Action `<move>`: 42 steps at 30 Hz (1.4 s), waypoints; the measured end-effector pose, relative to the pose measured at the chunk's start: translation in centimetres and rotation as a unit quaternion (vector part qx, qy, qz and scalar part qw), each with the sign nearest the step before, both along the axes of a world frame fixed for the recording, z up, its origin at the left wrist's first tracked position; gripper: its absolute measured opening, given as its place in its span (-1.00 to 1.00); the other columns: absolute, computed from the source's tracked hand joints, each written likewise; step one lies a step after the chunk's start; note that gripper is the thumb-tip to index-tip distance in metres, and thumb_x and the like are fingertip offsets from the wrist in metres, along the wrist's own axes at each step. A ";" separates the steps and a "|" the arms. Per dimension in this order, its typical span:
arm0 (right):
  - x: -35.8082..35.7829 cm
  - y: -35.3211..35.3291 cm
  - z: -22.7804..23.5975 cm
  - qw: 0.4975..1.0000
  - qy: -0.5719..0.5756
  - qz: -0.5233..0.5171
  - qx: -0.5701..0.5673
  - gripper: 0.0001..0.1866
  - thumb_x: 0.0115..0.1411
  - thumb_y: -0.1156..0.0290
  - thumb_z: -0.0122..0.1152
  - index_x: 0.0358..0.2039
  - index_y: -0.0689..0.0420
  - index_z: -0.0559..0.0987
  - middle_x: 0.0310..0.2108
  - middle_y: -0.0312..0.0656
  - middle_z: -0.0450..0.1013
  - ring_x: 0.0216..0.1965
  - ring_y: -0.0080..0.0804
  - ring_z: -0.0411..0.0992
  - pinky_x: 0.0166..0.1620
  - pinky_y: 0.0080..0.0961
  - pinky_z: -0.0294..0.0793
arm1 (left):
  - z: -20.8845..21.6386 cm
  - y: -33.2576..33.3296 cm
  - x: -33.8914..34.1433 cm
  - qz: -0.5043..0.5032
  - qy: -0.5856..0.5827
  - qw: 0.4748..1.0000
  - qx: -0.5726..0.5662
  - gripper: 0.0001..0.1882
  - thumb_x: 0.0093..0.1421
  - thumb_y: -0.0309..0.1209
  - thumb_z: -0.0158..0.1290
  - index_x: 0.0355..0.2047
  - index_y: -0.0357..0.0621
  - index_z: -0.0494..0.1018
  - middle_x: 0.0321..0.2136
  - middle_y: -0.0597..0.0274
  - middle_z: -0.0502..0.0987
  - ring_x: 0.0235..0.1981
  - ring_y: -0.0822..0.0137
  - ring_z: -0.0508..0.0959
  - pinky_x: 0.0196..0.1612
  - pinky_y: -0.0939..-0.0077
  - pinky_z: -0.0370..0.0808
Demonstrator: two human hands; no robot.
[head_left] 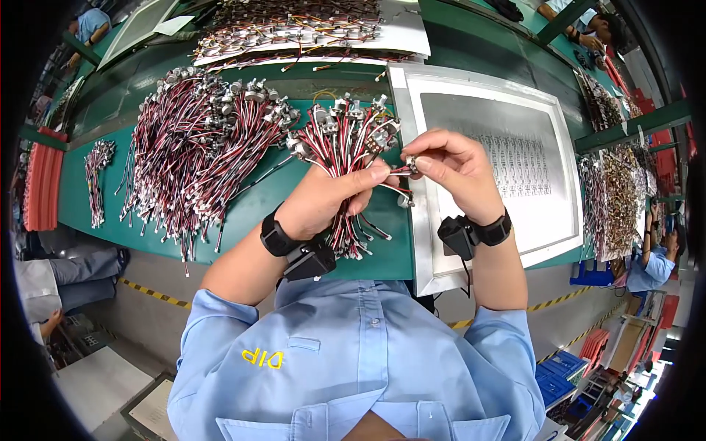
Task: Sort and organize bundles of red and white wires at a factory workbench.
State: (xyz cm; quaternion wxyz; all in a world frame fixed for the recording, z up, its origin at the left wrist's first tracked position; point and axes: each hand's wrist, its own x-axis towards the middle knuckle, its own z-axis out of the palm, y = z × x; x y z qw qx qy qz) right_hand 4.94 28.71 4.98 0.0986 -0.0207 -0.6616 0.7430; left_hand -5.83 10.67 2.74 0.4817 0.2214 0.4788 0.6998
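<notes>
Wire heap [195, 154]: red, black and white leads on the green counter [388, 263].
Left grip [327, 192]: wrapped round the wire bundle [341, 147], above the counter.
Bundle look: red, black and white leads, silvery parts fanned on top, white connectors below.
Right grip [462, 175]: pinching a small part [410, 164], seemingly metallic, detail unclear.
Far right: silver-framed panel [526, 213].

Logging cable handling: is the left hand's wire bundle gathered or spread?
Gathered midway, fanned at both ends: left hand closes around the wire bundle; wires splay above and below.
</notes>
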 end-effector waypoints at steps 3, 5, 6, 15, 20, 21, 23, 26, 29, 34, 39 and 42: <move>-1.1 -1.2 0.6 0.998 0.012 0.048 0.041 -0.84 0.12 0.56 0.10 -0.27 0.30 0.52 -0.31 -0.17 0.40 -0.30 -0.47 0.42 -0.22 -0.55 0.45 | 1.6 -1.6 0.1 0.042 -0.009 0.999 -0.032 -0.83 0.19 -0.35 0.01 -0.36 -0.22 0.42 -0.55 0.29 0.46 -0.72 0.65 0.23 -0.68 0.74 0.11; -1.6 -1.1 0.4 0.991 0.034 0.093 0.092 -0.83 0.14 0.62 0.06 -0.25 0.32 0.54 -0.27 -0.14 0.40 -0.31 -0.45 0.45 -0.22 -0.59 0.47 | 1.2 -2.8 -0.3 0.017 -0.018 1.000 -0.011 -0.80 0.21 -0.32 -0.01 -0.41 -0.22 0.46 -0.69 0.36 0.38 -0.73 0.64 0.23 -0.68 0.73 0.09; -1.1 -0.7 0.2 0.985 0.028 0.069 0.155 -0.83 0.10 0.64 0.07 -0.27 0.33 0.54 -0.30 -0.13 0.40 -0.32 -0.41 0.45 -0.23 -0.58 0.47 | 0.8 -2.5 -0.1 0.000 -0.018 1.000 0.001 -0.74 0.23 -0.27 -0.02 -0.42 -0.22 0.49 -0.78 0.42 0.30 -0.74 0.62 0.22 -0.68 0.72 0.08; 1.6 -0.3 0.6 0.966 0.029 -0.049 0.251 -0.88 0.00 0.69 0.11 -0.38 0.34 0.49 -0.38 -0.16 0.37 -0.39 -0.42 0.38 -0.28 -0.56 0.43 | 0.3 -0.1 1.4 0.028 -0.024 0.996 0.076 -0.84 0.14 -0.38 0.06 -0.48 -0.23 0.46 -0.58 0.28 0.52 -0.78 0.60 0.31 -0.74 0.72 0.21; 1.9 -0.1 -0.8 0.982 0.032 -0.058 0.177 -0.87 0.04 0.63 0.11 -0.35 0.28 0.44 -0.37 -0.23 0.26 -0.42 -0.53 0.36 -0.33 -0.64 0.41 | 0.6 -0.4 1.4 0.002 -0.039 0.997 0.067 -0.84 0.14 -0.37 0.07 -0.46 -0.22 0.46 -0.61 0.28 0.49 -0.79 0.58 0.29 -0.74 0.70 0.19; 2.9 -0.2 -0.7 0.980 0.022 -0.079 0.183 -0.87 0.04 0.63 0.11 -0.35 0.28 0.44 -0.37 -0.23 0.26 -0.42 -0.53 0.36 -0.33 -0.64 0.41 | 0.7 -0.6 1.6 -0.020 -0.047 0.996 0.072 -0.84 0.14 -0.37 0.07 -0.46 -0.22 0.46 -0.61 0.28 0.49 -0.79 0.58 0.29 -0.74 0.70 0.19; 2.5 -1.7 0.5 0.974 0.012 -0.092 0.205 -0.81 -0.10 0.74 0.14 -0.40 0.31 0.47 -0.37 -0.18 0.33 -0.42 -0.48 0.38 -0.33 -0.64 0.44 | 1.0 -1.0 1.1 -0.015 -0.034 0.999 0.024 -0.82 0.15 -0.33 0.08 -0.41 -0.21 0.46 -0.65 0.35 0.44 -0.77 0.60 0.27 -0.72 0.70 0.15; 1.5 -2.2 0.7 0.969 0.014 -0.072 0.237 -0.77 -0.15 0.77 0.19 -0.42 0.29 0.47 -0.38 -0.21 0.34 -0.38 -0.51 0.38 -0.29 -0.66 0.42 | 0.4 -1.7 0.3 0.013 -0.004 1.000 -0.004 -0.78 0.15 -0.28 0.10 -0.35 -0.21 0.47 -0.68 0.46 0.37 -0.72 0.65 0.26 -0.68 0.72 0.14; 0.5 -2.3 0.1 0.988 0.032 -0.029 0.148 -0.79 -0.03 0.72 0.23 -0.33 0.30 0.49 -0.33 -0.20 0.38 -0.29 -0.50 0.42 -0.22 -0.63 0.46 | 1.6 -2.2 0.2 0.064 -0.008 0.998 -0.013 -0.82 0.16 -0.33 0.09 -0.36 -0.20 0.45 -0.69 0.43 0.37 -0.73 0.63 0.26 -0.67 0.72 0.14; 0.1 -1.0 -0.2 1.000 0.004 -0.001 0.016 -0.74 0.02 0.73 0.15 -0.22 0.33 0.45 -0.25 -0.17 0.39 -0.22 -0.50 0.43 -0.12 -0.62 0.46 | 1.8 -1.3 0.1 0.064 -0.061 0.995 -0.039 -0.84 0.15 -0.37 0.09 -0.37 -0.20 0.43 -0.61 0.37 0.41 -0.73 0.62 0.26 -0.69 0.72 0.17; 1.0 -0.2 -0.1 0.999 0.003 0.033 -0.014 -0.69 0.04 0.69 0.18 -0.16 0.33 0.44 -0.19 -0.16 0.40 -0.17 -0.49 0.43 -0.08 -0.62 0.44 | 1.8 -0.7 1.2 0.073 -0.049 0.995 -0.038 -0.86 0.16 -0.39 0.07 -0.37 -0.22 0.43 -0.62 0.38 0.40 -0.72 0.61 0.28 -0.68 0.71 0.18; 1.1 -0.1 0.0 0.999 0.003 0.037 -0.012 -0.67 0.04 0.68 0.19 -0.14 0.31 0.43 -0.19 -0.17 0.40 -0.17 -0.49 0.42 -0.08 -0.63 0.44 | 1.7 -0.6 1.2 0.076 -0.050 0.995 -0.042 -0.86 0.16 -0.40 0.07 -0.37 -0.22 0.43 -0.61 0.38 0.41 -0.71 0.62 0.28 -0.68 0.71 0.19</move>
